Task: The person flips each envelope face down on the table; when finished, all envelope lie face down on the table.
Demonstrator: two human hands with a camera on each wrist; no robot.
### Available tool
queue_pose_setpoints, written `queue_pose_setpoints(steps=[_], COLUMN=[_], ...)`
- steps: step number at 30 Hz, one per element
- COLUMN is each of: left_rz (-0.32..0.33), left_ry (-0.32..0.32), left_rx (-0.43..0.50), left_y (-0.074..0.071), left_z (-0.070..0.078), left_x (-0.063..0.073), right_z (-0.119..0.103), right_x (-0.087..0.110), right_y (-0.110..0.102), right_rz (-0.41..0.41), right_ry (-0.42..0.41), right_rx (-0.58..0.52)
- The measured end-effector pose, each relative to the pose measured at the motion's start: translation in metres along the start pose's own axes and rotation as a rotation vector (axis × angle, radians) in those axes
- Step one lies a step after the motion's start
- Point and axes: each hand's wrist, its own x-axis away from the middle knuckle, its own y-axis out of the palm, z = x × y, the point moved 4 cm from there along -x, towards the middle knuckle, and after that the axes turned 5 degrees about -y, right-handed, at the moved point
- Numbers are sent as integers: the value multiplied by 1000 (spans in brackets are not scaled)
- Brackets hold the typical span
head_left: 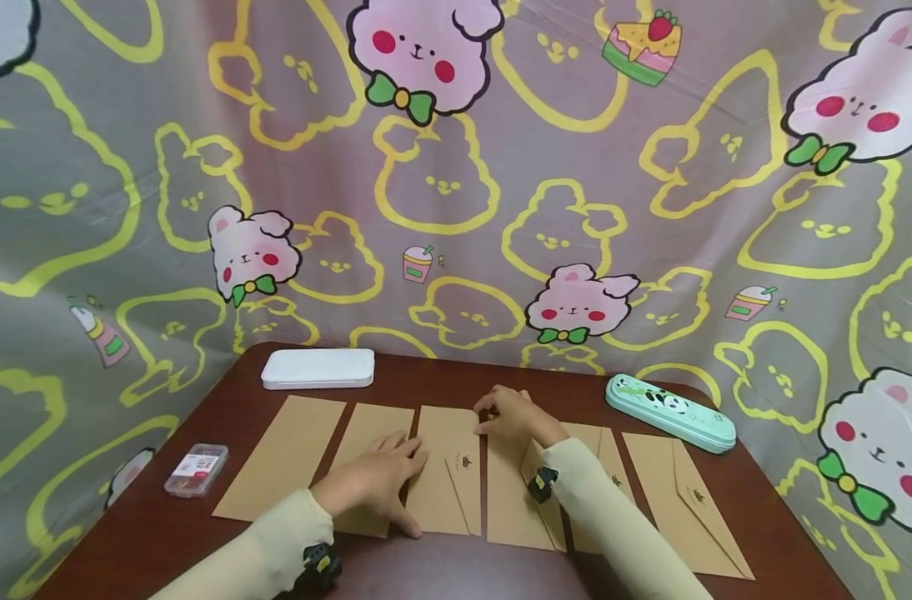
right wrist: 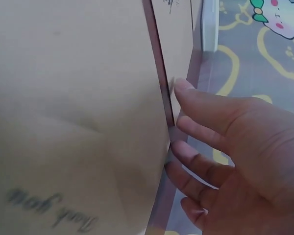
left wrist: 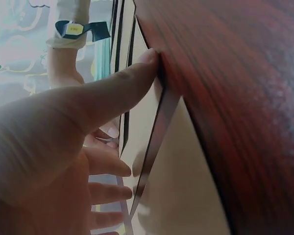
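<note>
Left hand [head_left: 377,475]: relaxed and grasping nothing; fingers spread over the second [head_left: 366,421] and third envelopes [head_left: 433,500], thumb extended towards the near edge.
Right hand [head_left: 512,412]: thumb and forefinger bent about the far right corner of the third envelope, thumb touching the paper; whether they pinch it cannot be told.
Third envelope: flat on the table [head_left: 396,571], between the hands, its near part bare.
Handling: probably very light, thin and pliant — liable to crease at a corner or skid under a brushing finger, though hardly fragile.
Best hold: the long edges or opposite corners, lightly, since the flap seam may lift.
Arm pose: left forearm enters from the near left, palm down; right forearm slants across the fourth [head_left: 501,508] and fifth envelopes [head_left: 608,446], fingers dipping from the wrist.
Row ends: first envelope [head_left: 276,467] at left, sixth envelope [head_left: 658,479] at right.
Outer table: white case [head_left: 317,368] and panda case [head_left: 669,412] behind; small clear box [head_left: 197,471] at left.
Backdrop: rabbit-patterned curtain [head_left: 441,187].
</note>
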Motion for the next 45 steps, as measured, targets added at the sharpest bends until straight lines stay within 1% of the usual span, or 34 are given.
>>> queue_pose_setpoints(steps=[4, 8, 11, 16, 20, 22, 25, 27, 31, 34, 35, 37, 45], left_rz=[8, 12, 22, 45, 48, 44, 40, 36, 28, 26, 24, 15, -9], left_ry=[-25, -32, -28, -29, -37, -38, -31, -30, -30, -30, -30, -31, -28], left_rx=[-11, -25, -42, -37, -41, -47, -49, -48, -34, -28, -28, -22, -14], left_y=[-4, -7, -9, -13, -14, -14, -13, -12, -9, -8, -8, -7, -4], left_z=[0, 2, 3, 3, 3, 2, 3, 2, 1, 0, 0, 0, 1], left_x=[0, -2, -3, -4, -5, -5, -6, -6, -5, -5, -5, -4, -3], right_z=[3, 8, 10, 9, 11, 12, 15, 17, 18, 17, 17, 17, 17], right_x=[-8, -13, -17, -25, -29, -29, -27, -26, -24, -21, -20, -19, -15], right_y=[-3, -5, -7, -12, -14, -14, -11, -8, -4, -4, -3, -2, 1], right_rz=[-5, -4, -21, -35, 15, 48, 88, 86, 62, 73, 80, 95, 118], right_ry=[64, 113, 115, 101, 106, 110, 92, 63, -34, -113, -126, -146, -145], right_rx=[20, -25, -56, -42, -44, -86, -134, -166, -135, -88, -80, -61, -43])
